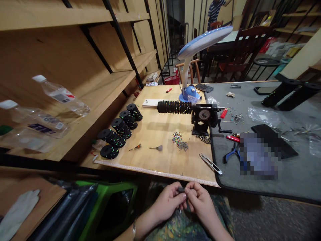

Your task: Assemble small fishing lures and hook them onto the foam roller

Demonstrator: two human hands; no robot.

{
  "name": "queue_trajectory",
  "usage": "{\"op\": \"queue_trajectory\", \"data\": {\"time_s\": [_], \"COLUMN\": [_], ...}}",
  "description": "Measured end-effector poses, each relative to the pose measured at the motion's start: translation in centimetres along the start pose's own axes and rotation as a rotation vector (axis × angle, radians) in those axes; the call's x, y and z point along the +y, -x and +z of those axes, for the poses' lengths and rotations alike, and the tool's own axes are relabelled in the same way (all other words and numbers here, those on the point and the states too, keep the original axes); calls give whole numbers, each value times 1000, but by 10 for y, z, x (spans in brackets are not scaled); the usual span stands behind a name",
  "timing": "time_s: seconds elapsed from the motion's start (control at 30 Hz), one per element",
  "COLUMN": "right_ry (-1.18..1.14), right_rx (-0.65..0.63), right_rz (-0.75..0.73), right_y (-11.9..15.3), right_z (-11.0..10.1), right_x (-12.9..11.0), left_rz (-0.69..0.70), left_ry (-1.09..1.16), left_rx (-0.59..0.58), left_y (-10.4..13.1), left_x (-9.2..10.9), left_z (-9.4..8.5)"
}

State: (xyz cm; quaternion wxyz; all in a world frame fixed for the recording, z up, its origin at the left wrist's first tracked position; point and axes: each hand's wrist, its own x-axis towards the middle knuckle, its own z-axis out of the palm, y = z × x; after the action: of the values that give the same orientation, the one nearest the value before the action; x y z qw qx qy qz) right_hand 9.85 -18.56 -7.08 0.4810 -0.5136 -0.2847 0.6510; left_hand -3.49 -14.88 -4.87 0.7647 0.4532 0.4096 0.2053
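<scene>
My left hand point(169, 200) and my right hand point(199, 202) meet over my lap, just in front of the table's near edge. Both have their fingers pinched on a small dark grey piece point(181, 189), whose kind I cannot make out because the fingertips cover most of it. On the wooden table beyond lie a heap of coloured beads point(177, 136), small metal pieces point(184, 146) and a pair of thread snips point(211, 164). Behind them stands a black hand-cranked winder point(202, 117), with a row of black discs point(174, 107) on its shaft.
Several black foam spools point(121, 127) line the table's left side. A tape measure point(155, 172) runs along its front edge. A blue-and-white lamp point(187, 72) stands behind the winder. Blue-handled pliers point(232, 153) and a black pouch point(273, 139) lie on the grey mat point(296, 177). Plastic bottles point(62, 95) rest on the left shelf.
</scene>
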Motion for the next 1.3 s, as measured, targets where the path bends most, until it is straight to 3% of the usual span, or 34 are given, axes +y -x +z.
{"op": "queue_trajectory", "data": {"time_s": [0.6, 0.9, 1.3], "right_ry": [74, 75, 93], "right_rx": [126, 61, 37], "right_rz": [28, 81, 114], "right_y": [3, 6, 6], "right_z": [-7, -5, -4], "right_x": [5, 11, 11], "left_rz": [43, 178, 247], "left_ry": [-48, -201, -396], "left_rx": [219, 316, 355], "left_y": [-1, 0, 3], "left_x": [2, 2, -4], "left_z": [2, 2, 1]}}
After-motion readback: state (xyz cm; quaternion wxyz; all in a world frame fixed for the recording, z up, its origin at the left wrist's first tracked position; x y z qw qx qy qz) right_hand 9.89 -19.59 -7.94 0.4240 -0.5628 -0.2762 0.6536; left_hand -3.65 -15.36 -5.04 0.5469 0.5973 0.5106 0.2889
